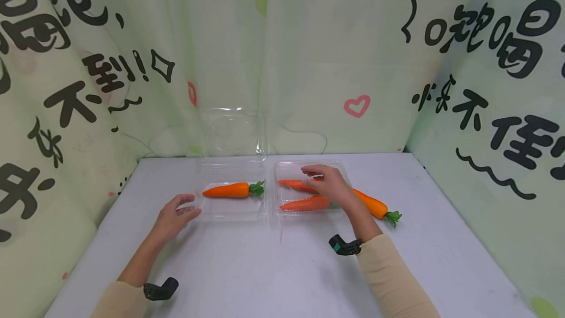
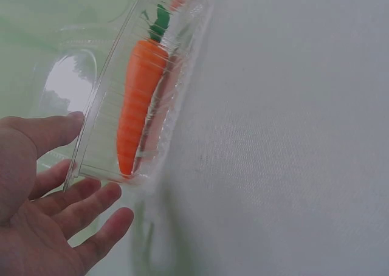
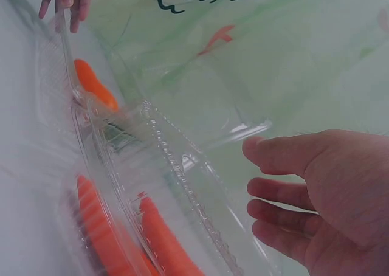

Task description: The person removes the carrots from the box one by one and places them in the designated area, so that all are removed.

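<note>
Fingers [image 2: 91,209] of my left hand [image 1: 173,217] spread loosely at the left tray [image 1: 229,208], presumably to steady it around its carrot [image 1: 227,190], while my right hand [image 1: 327,184] hovers, ungrasping, above two carrots [image 1: 304,204] in the right tray [image 1: 287,168].

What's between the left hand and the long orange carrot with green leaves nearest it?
The wall of a clear, ribbed plastic box; the left wrist view shows it.

The person wears a plain, light-beige long left sleeve [image 1: 119,302] and a matching right sleeve [image 1: 394,278], leaving the left hand [image 1: 173,216] and right hand [image 1: 330,186] bare. A small, bent black left wrist camera [image 1: 161,289] and similar right wrist camera [image 1: 347,247] sit beside the cuffs, the latter marked with a teal-green patch [image 1: 337,247].
</note>
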Demonstrator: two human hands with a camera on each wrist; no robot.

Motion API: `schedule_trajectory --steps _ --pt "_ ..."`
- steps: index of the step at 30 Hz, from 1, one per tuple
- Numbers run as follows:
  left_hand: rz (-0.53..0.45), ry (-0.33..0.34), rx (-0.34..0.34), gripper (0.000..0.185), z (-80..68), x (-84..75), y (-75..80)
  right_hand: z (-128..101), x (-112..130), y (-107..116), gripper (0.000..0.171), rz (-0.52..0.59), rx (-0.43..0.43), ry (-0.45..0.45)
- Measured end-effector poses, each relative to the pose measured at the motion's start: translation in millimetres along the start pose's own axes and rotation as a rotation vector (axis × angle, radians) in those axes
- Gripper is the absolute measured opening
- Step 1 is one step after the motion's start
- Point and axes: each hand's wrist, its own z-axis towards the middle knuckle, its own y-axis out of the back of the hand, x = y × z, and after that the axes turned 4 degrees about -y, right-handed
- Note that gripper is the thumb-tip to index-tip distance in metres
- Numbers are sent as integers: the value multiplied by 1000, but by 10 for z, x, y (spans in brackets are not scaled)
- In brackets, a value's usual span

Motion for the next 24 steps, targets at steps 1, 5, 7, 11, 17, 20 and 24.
schedule_trajectory --steps 1,5,7,11,17,20,24 --pt "2 -4 2 59 -4 -1 3 5 8 -4 40 0 0 1" --pt "0 -12 4 58 -17 -7 13 28 43 -23 42 5 6 -1" --pt "-1 -6 2 59 -21 -12 10 38 64 -35 42 5 10 7" --pt "5 8 -13 61 -19 -20 -4 50 102 -55 41 -7 25 8" --pt "0 -4 -2 62 -17 -13 -7 43 126 -73 39 8 48 6" --pt "1 -1 -14 60 -18 -17 -10 48 142 -88 39 15 51 1" --pt "2 1 -15 59 -14 -17 -6 63 167 -112 39 12 49 1"
